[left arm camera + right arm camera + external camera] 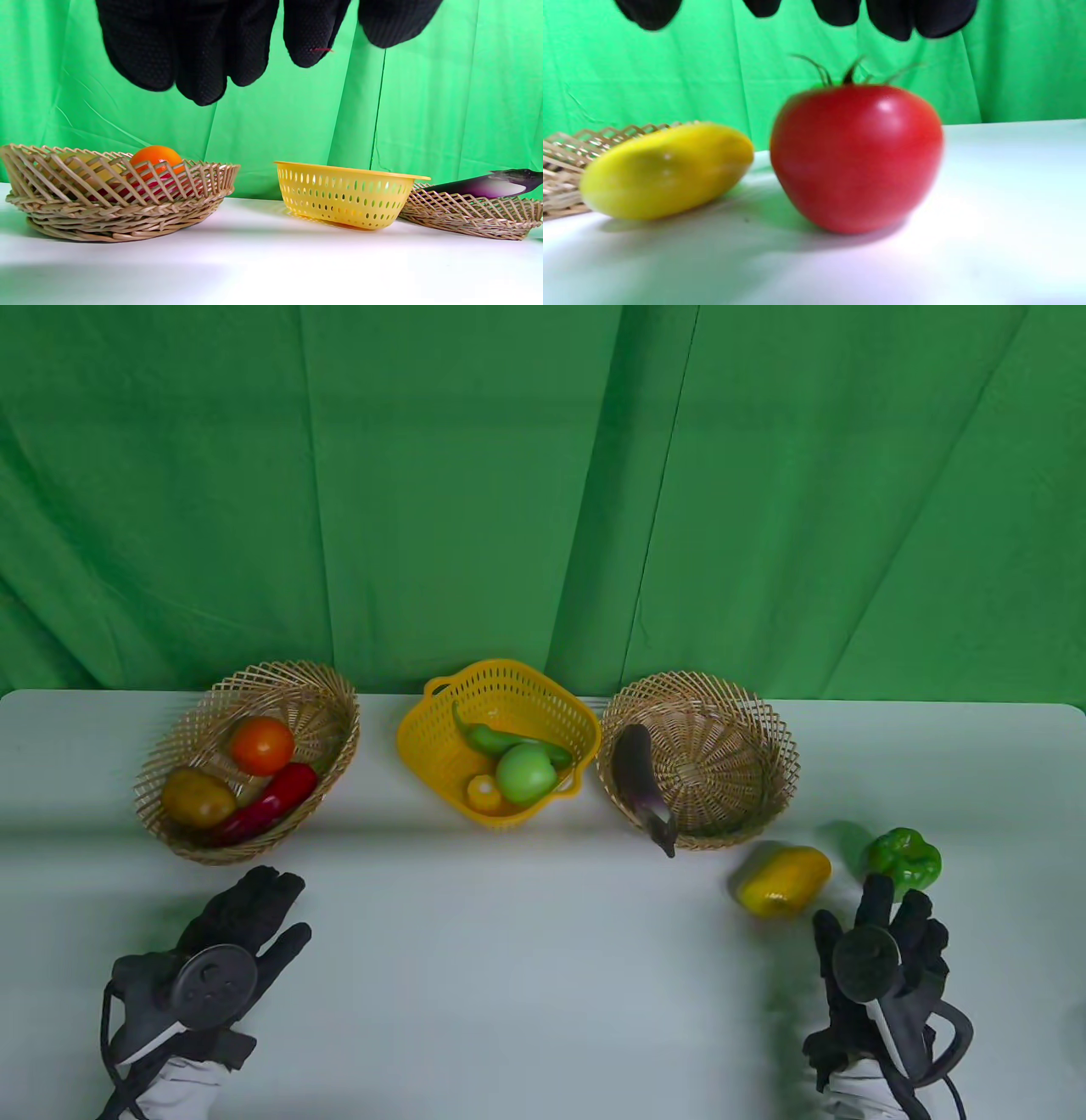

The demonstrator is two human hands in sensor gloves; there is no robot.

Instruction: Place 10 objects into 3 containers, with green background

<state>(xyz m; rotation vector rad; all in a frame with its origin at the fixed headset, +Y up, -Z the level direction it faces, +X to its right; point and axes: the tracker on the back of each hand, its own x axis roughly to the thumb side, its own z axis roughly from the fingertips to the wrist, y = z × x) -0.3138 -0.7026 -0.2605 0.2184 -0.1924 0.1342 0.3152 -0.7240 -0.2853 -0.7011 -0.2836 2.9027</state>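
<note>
Red tomato [856,157] on table [526,950] beside yellow pepper [782,881], under spread, empty right hand [878,976], left hand [222,959] flat, fingers extended, holding nothing, near left wicker basket [335,721].

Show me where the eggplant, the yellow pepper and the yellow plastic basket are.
eggplant [638,777]: table view, middle of its purple body.
yellow pepper [782,881]: table view, middle of its side.
yellow plastic basket [344,197]: left wrist view, its perforated front wall.

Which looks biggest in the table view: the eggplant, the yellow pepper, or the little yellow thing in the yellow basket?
1. eggplant, the longest.
2. yellow pepper; it lies nearer the camera, so this gap is unsure.
3. small yellow piece in the yellow basket, clearly smallest.
</note>
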